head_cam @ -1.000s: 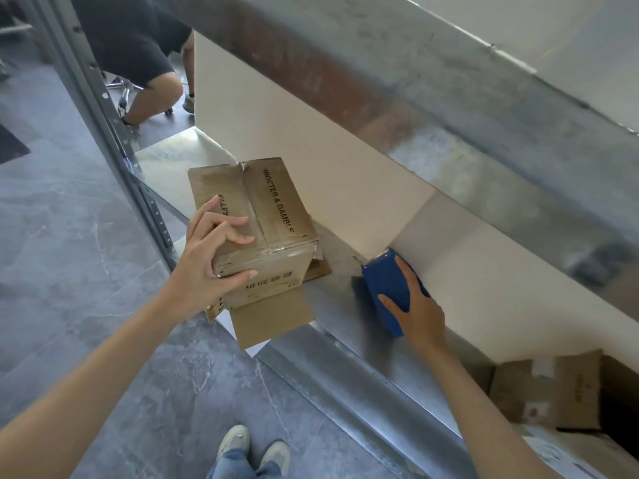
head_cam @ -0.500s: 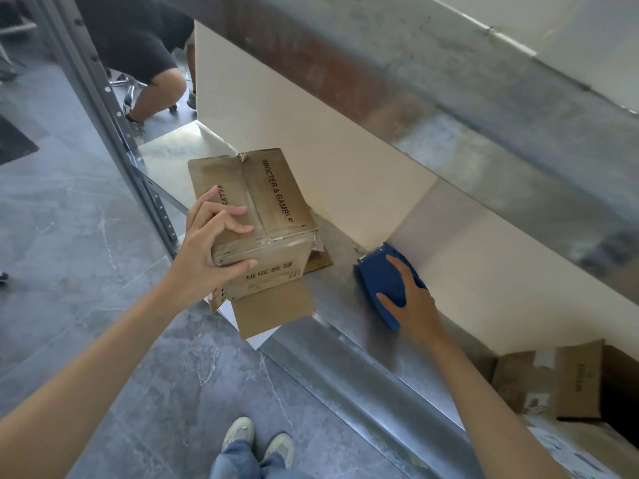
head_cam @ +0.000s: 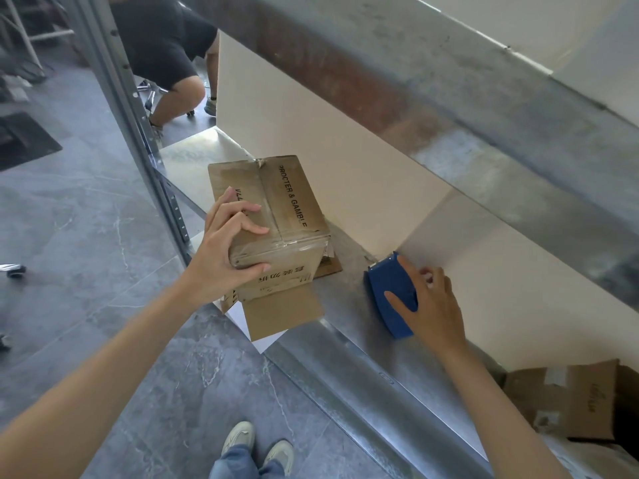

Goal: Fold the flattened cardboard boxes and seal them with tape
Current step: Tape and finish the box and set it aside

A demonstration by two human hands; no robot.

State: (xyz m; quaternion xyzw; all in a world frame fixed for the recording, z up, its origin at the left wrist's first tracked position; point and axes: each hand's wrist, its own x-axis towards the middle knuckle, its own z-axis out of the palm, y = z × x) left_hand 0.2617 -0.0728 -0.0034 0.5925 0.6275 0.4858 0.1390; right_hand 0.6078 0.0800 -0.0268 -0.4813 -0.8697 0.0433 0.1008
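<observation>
A small brown cardboard box [head_cam: 287,205] printed "PROCTER & GAMBLE" stands on the metal shelf [head_cam: 349,305], its top flaps closed with clear tape along the seam and over the near edge. A loose flap hangs out at its bottom front. My left hand [head_cam: 226,254] grips the box's near left top corner, fingers on top and thumb on the front face. To the right, a blue tape dispenser [head_cam: 389,292] lies on the shelf against the white back panel. My right hand [head_cam: 430,305] rests over it, fingers wrapped on its far side, thumb on its blue face.
A white back panel [head_cam: 311,133] lines the shelf, and a metal beam [head_cam: 449,91] overhangs it. More cardboard boxes [head_cam: 567,399] sit on a lower level at right. A seated person [head_cam: 166,46] is beyond the shelf upright [head_cam: 138,140]. My shoes [head_cam: 256,440] stand on grey floor.
My left hand has stayed on the box's corner. My right hand has stayed on the dispenser, which sits slightly nearer the shelf's front. The view has shifted a little.
</observation>
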